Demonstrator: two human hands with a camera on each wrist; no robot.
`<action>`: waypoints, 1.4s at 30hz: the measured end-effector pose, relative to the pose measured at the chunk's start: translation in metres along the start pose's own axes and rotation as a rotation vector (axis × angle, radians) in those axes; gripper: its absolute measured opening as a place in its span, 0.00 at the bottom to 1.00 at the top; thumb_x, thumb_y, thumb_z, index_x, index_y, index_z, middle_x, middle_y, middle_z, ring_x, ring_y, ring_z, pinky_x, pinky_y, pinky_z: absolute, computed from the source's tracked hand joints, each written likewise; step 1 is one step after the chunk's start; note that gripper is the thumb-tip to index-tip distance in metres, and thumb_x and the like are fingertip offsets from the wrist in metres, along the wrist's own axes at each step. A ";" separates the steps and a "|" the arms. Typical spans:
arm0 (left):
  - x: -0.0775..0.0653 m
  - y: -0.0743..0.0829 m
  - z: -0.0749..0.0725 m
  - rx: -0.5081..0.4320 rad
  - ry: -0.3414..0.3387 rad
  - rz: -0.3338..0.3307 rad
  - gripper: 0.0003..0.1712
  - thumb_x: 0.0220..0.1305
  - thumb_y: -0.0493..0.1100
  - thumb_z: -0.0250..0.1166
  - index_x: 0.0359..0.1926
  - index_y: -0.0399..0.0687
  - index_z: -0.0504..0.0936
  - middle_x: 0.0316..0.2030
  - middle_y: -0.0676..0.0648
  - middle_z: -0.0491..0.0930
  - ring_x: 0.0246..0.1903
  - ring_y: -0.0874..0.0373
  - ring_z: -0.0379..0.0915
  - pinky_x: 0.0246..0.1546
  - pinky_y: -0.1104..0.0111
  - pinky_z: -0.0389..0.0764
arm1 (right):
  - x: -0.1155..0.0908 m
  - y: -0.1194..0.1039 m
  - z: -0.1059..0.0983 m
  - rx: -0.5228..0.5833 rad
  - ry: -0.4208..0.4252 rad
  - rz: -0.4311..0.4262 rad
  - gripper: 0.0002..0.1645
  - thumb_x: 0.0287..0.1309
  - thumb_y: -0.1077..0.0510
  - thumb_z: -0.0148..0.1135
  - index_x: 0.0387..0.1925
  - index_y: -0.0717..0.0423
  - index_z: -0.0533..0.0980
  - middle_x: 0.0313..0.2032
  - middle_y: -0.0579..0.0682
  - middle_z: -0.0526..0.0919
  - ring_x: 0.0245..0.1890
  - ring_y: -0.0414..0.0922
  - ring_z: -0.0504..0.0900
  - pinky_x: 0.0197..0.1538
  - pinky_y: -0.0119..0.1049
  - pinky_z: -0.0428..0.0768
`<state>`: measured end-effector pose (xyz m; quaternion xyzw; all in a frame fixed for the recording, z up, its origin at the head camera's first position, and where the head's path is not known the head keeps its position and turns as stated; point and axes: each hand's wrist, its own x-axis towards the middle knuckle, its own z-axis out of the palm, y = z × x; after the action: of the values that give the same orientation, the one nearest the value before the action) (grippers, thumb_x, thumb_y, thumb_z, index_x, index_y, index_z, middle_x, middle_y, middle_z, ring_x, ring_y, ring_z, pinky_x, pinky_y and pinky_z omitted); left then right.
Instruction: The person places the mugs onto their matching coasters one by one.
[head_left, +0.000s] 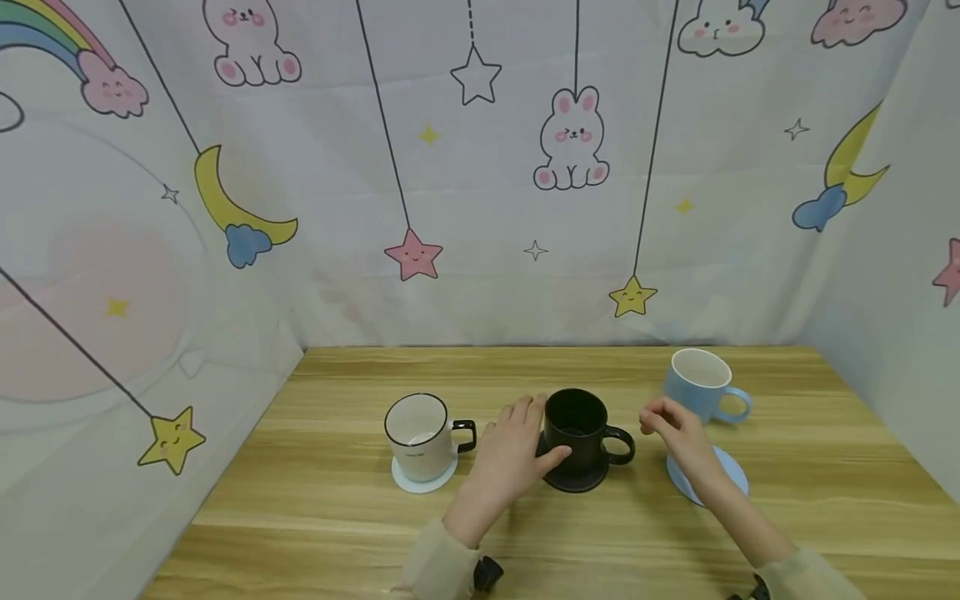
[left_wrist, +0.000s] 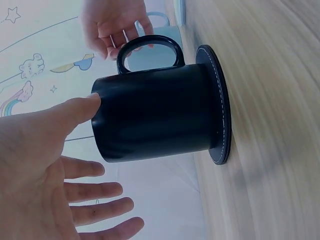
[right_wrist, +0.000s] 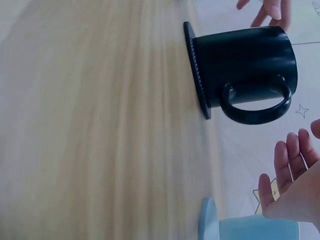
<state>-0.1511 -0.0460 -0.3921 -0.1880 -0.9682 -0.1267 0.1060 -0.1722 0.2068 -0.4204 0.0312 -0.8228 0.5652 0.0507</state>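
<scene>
A black mug (head_left: 576, 417) stands upright on a black coaster (head_left: 576, 481) with white edge stitching, its handle to the right. My left hand (head_left: 510, 446) is at the mug's left side, fingers extended and spread; in the left wrist view the thumb overlaps the rim. To the right of the handle, my right hand (head_left: 678, 433) hovers with loosely bent fingers and holds nothing. Behind it stands a light blue mug (head_left: 693, 392), its handle pointing right. A light blue coaster (head_left: 723, 475) lies in front of that mug, partly hidden by my right wrist.
On the left, a white mug (head_left: 420, 437) with a black rim and black handle stands on a pale coaster (head_left: 423, 483). The wooden table (head_left: 337, 533) reaches back to a white curtain (head_left: 487, 308) printed with stars, moons and rabbits, which also runs along both sides.
</scene>
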 end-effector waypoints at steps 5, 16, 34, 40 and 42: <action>-0.001 0.002 -0.001 0.002 0.046 0.026 0.44 0.62 0.67 0.59 0.71 0.50 0.60 0.64 0.43 0.70 0.61 0.48 0.70 0.54 0.52 0.76 | -0.005 0.008 -0.008 0.006 0.025 -0.038 0.16 0.69 0.54 0.53 0.40 0.67 0.73 0.28 0.32 0.78 0.35 0.30 0.77 0.46 0.26 0.74; 0.000 0.009 -0.004 0.002 0.085 0.061 0.42 0.63 0.66 0.58 0.71 0.51 0.62 0.64 0.44 0.70 0.62 0.49 0.69 0.55 0.51 0.74 | -0.012 0.020 -0.023 -0.015 0.074 -0.125 0.13 0.68 0.59 0.53 0.37 0.69 0.73 0.27 0.36 0.78 0.32 0.31 0.77 0.41 0.26 0.75; 0.004 0.021 -0.004 0.004 0.123 0.122 0.38 0.65 0.64 0.56 0.71 0.54 0.63 0.64 0.47 0.70 0.63 0.52 0.68 0.55 0.54 0.75 | -0.016 0.030 -0.044 -0.039 0.128 -0.141 0.10 0.67 0.63 0.53 0.36 0.70 0.72 0.27 0.31 0.77 0.32 0.29 0.78 0.40 0.22 0.75; 0.006 0.026 -0.003 0.046 0.156 0.144 0.37 0.65 0.64 0.56 0.70 0.54 0.65 0.62 0.48 0.72 0.61 0.52 0.69 0.54 0.55 0.75 | -0.016 0.028 -0.051 -0.086 0.147 -0.142 0.10 0.67 0.63 0.53 0.38 0.70 0.73 0.28 0.28 0.77 0.33 0.25 0.77 0.40 0.19 0.75; 0.007 0.028 -0.001 0.044 0.164 0.146 0.37 0.65 0.64 0.57 0.69 0.54 0.65 0.62 0.48 0.72 0.61 0.52 0.69 0.54 0.55 0.75 | -0.015 0.027 -0.054 -0.115 0.153 -0.133 0.11 0.67 0.61 0.53 0.39 0.69 0.74 0.29 0.27 0.76 0.34 0.24 0.76 0.40 0.18 0.74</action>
<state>-0.1462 -0.0190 -0.3833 -0.2449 -0.9425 -0.1124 0.1979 -0.1572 0.2664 -0.4282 0.0398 -0.8436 0.5133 0.1524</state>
